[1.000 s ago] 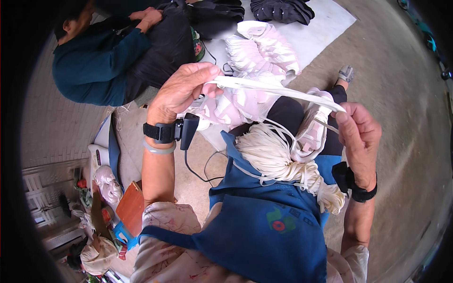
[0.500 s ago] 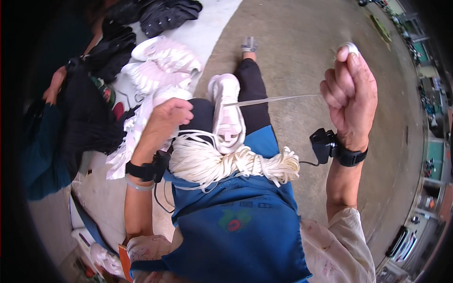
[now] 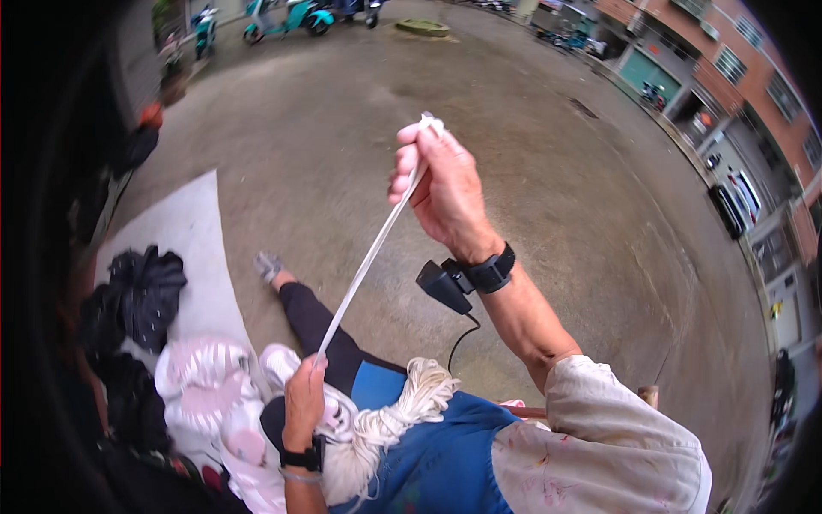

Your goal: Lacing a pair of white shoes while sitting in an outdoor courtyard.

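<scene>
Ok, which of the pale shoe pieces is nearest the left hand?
The single shoe piece beside the bundle of white laces, partly covered by the left hand; the others are bunched together farther left.

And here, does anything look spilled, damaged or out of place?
Nothing stands out. The white lace runs straight between the right hand and the left hand, with no visible break. The cream lace bundle on the blue apron has a few loose strands, but nothing looks spilled. The shoe by the left hand is partly hidden.
</scene>
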The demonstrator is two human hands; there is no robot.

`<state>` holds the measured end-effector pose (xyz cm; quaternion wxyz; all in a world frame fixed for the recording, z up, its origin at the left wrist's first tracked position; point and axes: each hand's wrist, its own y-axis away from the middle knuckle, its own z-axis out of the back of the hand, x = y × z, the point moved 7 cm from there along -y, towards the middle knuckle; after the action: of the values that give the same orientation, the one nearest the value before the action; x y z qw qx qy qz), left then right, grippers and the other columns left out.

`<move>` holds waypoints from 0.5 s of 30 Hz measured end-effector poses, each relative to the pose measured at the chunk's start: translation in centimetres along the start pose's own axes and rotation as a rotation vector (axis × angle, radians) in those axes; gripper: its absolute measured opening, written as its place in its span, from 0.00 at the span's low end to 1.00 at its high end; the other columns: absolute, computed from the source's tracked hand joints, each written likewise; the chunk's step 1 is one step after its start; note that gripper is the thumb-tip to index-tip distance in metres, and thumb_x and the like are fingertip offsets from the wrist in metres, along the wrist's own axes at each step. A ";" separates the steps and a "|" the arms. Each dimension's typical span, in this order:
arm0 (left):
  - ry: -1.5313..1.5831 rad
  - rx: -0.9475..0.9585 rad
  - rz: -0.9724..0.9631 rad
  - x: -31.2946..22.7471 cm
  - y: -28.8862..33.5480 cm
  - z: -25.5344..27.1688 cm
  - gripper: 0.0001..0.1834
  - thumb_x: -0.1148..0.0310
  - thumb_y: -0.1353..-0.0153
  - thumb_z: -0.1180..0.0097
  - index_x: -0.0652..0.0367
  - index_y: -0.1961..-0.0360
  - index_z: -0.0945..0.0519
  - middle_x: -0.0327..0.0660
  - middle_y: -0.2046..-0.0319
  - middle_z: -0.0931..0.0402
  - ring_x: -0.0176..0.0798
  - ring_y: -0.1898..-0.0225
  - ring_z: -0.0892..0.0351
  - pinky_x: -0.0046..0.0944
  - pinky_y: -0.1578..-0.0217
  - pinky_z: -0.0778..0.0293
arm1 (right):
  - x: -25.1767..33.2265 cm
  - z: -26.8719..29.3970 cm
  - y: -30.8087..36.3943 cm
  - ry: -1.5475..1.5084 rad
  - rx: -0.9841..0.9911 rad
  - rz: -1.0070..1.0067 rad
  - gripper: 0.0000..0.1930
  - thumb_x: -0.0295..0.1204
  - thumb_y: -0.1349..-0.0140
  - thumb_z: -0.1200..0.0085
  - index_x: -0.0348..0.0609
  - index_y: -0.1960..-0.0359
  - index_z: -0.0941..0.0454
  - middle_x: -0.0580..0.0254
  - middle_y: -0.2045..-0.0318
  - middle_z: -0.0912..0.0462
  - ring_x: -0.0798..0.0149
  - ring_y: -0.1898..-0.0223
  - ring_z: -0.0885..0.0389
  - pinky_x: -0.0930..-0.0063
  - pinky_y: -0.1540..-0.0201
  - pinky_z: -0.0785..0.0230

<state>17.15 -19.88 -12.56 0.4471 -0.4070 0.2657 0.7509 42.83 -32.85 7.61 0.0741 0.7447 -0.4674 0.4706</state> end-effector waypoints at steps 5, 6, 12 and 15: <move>-0.014 0.073 -0.003 -0.8 -0.9 -0.6 0.18 0.63 0.32 0.58 0.68 0.56 0.22 0.56 0.65 0.19 0.56 0.60 0.20 0.44 0.58 0.28 | 2.8 2.3 -0.2 0.000 -0.091 0.090 0.12 0.36 0.28 0.63 0.39 0.59 0.32 0.62 0.77 0.23 0.68 0.80 0.22 0.72 0.77 0.21; -0.021 0.079 -0.020 -0.6 -1.0 -0.5 0.18 0.63 0.32 0.58 0.68 0.56 0.22 0.56 0.65 0.19 0.56 0.60 0.20 0.44 0.58 0.28 | 3.0 2.6 -0.3 0.005 -0.130 0.098 0.13 0.36 0.28 0.62 0.39 0.59 0.32 0.62 0.77 0.23 0.68 0.80 0.22 0.72 0.77 0.21; -0.052 0.081 -0.001 0.1 -1.3 -0.3 0.19 0.64 0.34 0.59 0.67 0.55 0.22 0.53 0.66 0.18 0.52 0.62 0.19 0.43 0.59 0.27 | 5.1 4.1 -0.8 -0.021 -0.117 0.161 0.12 0.37 0.28 0.61 0.39 0.59 0.32 0.63 0.77 0.23 0.68 0.80 0.22 0.71 0.77 0.21; -0.040 0.081 0.039 0.3 -1.3 -0.3 0.19 0.63 0.33 0.58 0.66 0.55 0.21 0.52 0.67 0.18 0.51 0.63 0.19 0.42 0.59 0.27 | 5.2 4.2 -0.6 -0.017 -0.102 0.176 0.12 0.37 0.28 0.61 0.40 0.60 0.32 0.64 0.77 0.24 0.69 0.80 0.22 0.70 0.77 0.21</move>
<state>18.37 -19.34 -12.97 0.4539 -0.3682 0.2947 0.7560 46.56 -38.13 9.47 0.0661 0.7000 -0.5551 0.4445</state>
